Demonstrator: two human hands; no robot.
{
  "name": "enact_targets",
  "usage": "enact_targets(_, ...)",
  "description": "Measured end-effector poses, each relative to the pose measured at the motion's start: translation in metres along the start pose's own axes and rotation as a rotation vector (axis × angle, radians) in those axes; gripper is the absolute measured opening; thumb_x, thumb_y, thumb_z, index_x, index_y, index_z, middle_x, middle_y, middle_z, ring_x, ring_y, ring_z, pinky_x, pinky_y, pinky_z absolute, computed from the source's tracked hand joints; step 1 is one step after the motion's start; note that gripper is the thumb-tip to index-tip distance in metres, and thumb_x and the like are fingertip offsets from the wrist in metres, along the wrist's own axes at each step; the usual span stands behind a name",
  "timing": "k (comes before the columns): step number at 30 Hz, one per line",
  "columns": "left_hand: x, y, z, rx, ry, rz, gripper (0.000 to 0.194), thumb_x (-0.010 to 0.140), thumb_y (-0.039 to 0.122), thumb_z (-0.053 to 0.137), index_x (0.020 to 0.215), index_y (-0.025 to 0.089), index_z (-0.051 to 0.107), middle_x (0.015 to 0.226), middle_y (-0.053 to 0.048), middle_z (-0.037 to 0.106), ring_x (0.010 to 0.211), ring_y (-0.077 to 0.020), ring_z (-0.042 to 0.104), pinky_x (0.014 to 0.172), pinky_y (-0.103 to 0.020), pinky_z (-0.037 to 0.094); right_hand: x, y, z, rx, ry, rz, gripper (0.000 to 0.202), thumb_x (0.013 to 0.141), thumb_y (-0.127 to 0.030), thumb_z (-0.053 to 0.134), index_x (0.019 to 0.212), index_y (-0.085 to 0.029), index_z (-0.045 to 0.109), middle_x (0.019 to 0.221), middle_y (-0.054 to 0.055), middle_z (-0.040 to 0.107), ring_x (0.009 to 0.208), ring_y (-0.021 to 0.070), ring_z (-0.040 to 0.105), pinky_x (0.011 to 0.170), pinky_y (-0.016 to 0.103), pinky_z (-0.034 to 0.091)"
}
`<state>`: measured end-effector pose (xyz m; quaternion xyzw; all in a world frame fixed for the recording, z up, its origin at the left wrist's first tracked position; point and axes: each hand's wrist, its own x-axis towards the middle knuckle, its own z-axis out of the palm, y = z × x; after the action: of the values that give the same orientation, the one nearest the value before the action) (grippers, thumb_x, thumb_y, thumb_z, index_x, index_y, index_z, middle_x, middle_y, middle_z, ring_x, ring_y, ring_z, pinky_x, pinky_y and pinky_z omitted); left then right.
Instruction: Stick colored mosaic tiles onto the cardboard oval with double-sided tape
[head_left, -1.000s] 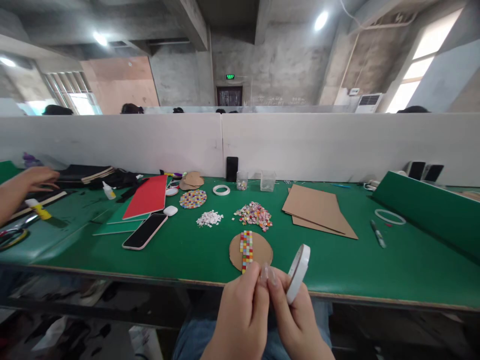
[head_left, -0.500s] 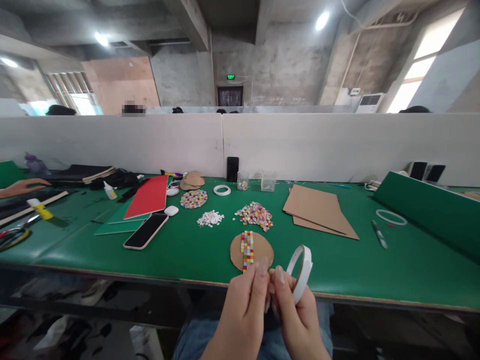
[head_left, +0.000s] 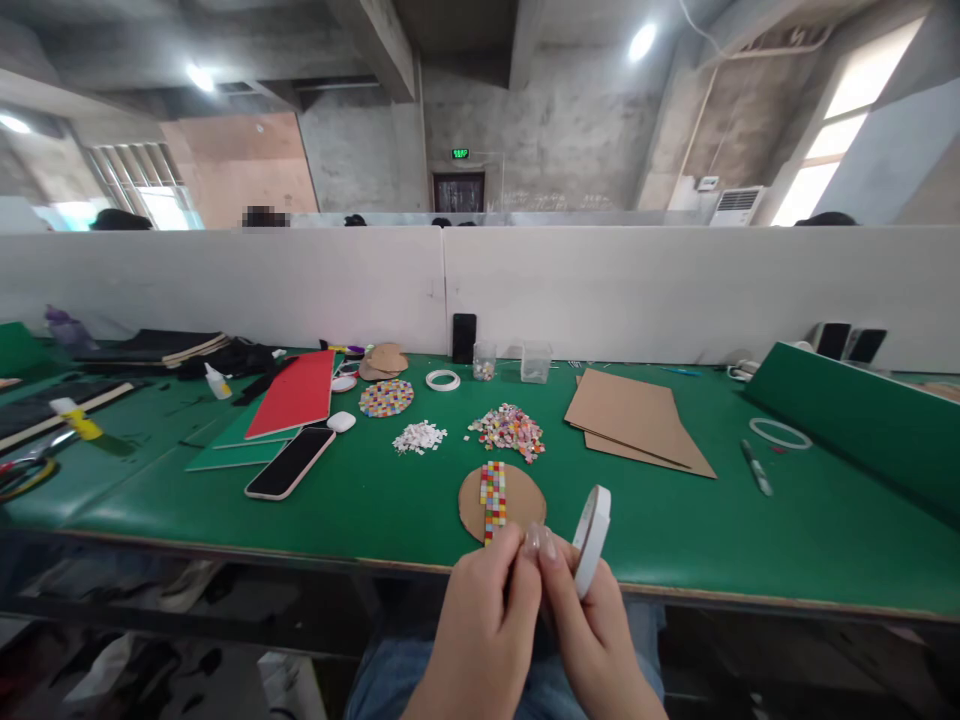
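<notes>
My right hand [head_left: 589, 625] is closed around a roll of white tape [head_left: 595, 540], which stands nearly edge-on above the fingers. Beside it my left hand [head_left: 491, 610] is closed in a pinch, its thumb tip against the right thumb. Whatever lies between the fingertips is hidden. Just beyond both hands, at the table's front edge, is a round cardboard disc [head_left: 525, 500] with a strip of small coloured mosaic tiles [head_left: 493, 495] running down it. The left fingers overlap the disc's near edge in view.
Behind the disc lie a pile of coloured pieces [head_left: 511, 430] and a pile of white bits [head_left: 420, 437]. A tiled disc [head_left: 386, 398], another tape roll [head_left: 442, 380] and clear containers [head_left: 535, 363] stand farther back. Cardboard sheets [head_left: 630, 415] lie right, a phone [head_left: 291, 463] left.
My thumbs have come together, and the tape roll has turned more edge-on and shifted slightly left. At the far left, another person's hand has drawn back almost out of view.
</notes>
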<state>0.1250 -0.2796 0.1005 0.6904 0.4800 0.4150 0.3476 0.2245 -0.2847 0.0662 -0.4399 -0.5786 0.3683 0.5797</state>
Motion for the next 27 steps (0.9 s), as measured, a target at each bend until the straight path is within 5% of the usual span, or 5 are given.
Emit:
enact_targets(10,0.010,-0.009,0.002,-0.186,-0.074,-0.088,0.033,0.089,0.035,0.034,0.061,0.018,0.036,0.057,0.004,0.036,0.054,-0.0105,0.031,0.050,-0.022,0.025,0.010,-0.003,-0.007,-0.079,-0.177,-0.070,0.036,0.093,-0.036,0.033,0.071,-0.017,0.054,0.061,0.001,0.050,0.058,0.0131,0.045,0.056,0.023,0.040)
enact_targets(18,0.010,-0.015,0.011,-0.505,-0.050,-0.229,0.041,0.083,0.054,0.041,0.070,0.016,0.047,0.062,0.002,0.040,0.057,-0.0103,0.036,0.052,-0.020,0.032,0.007,0.010,0.004,0.179,0.066,0.085,0.038,0.086,-0.045,0.045,0.060,-0.018,0.046,0.050,-0.005,0.034,0.044,0.0076,0.031,0.040,0.018,0.032)
enact_targets(27,0.012,-0.026,0.016,-0.446,-0.077,-0.171,0.027,0.087,0.038,0.038,0.070,0.018,0.042,0.068,0.001,0.044,0.064,-0.0113,0.042,0.061,-0.020,0.037,0.015,0.022,0.001,0.056,-0.026,0.013,0.035,0.091,-0.039,0.038,0.067,-0.017,0.051,0.056,-0.002,0.042,0.052,0.0100,0.037,0.046,0.020,0.032)
